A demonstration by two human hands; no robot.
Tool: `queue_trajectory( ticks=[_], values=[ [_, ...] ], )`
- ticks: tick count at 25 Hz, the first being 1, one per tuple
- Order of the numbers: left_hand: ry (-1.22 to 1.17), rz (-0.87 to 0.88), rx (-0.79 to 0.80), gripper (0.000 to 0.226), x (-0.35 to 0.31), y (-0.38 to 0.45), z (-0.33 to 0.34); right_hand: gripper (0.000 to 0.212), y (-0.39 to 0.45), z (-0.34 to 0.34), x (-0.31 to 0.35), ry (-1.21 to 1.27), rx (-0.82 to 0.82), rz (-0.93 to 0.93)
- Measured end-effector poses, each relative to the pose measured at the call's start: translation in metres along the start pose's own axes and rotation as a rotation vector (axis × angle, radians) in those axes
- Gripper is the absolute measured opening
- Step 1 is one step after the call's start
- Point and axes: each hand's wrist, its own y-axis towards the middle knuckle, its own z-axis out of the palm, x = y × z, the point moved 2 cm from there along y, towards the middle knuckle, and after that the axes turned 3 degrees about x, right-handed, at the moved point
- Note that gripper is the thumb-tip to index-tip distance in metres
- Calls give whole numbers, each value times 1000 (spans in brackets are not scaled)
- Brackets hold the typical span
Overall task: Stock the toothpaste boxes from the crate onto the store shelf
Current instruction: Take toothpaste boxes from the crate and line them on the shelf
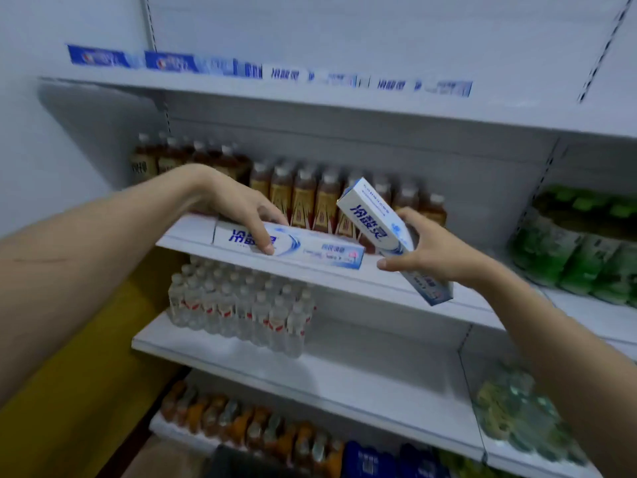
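Toothpaste boxes are in both hands at this moment: the left hand (248,215) reaches over from above, its fingers curled down across the face of a box lying flat (293,248) along the front edge of the middle shelf (193,244), while the right hand (427,251) grips a second, tilted box (379,225) around its middle, one end raised toward the brown tea bottles (310,198) and the other hanging below the shelf lip. To do this step well, I would judge that the left hand should steady the flat box and square it to the edge, and the right should level its box before lowering it (tilted as it is, a corner could knock the bottles standing just behind). It looks best set end to end beside the first, printed face outward, matching the row of boxes on the top shelf (269,74). The shelving is white metal with slotted uprights; clear water bottles (241,305) stand one level down, orange-toned drinks (248,426) lower still, and green bottles (579,243) fill the bay at right. A yellow surface (69,391) shows low at left. The crate cannot be made out with certainty.
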Motion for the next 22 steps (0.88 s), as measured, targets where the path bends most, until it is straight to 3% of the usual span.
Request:
queue_trajectory(
  ticks=[7, 11, 13, 18, 22],
  values=[
    [-34, 95, -353, 41, -31, -78, -103, 51, 29, -97, 73, -94, -151, -121],
    [-9, 93, -507, 67, -25, -88, -150, 51, 50, -139, 100, -258, -244, -142],
    [-26, 134, -590, 57, -25, -86, -169, 50, 60, -158, 114, -307, -286, -148],
    [-38, 201, -809, 51, -18, -54, -213, 50, 91, -197, 130, -426, -372, -41],
    [39, 238, -893, 56, -13, -13, -242, 43, 122, -214, 125, -515, -328, 88]
  ],
)
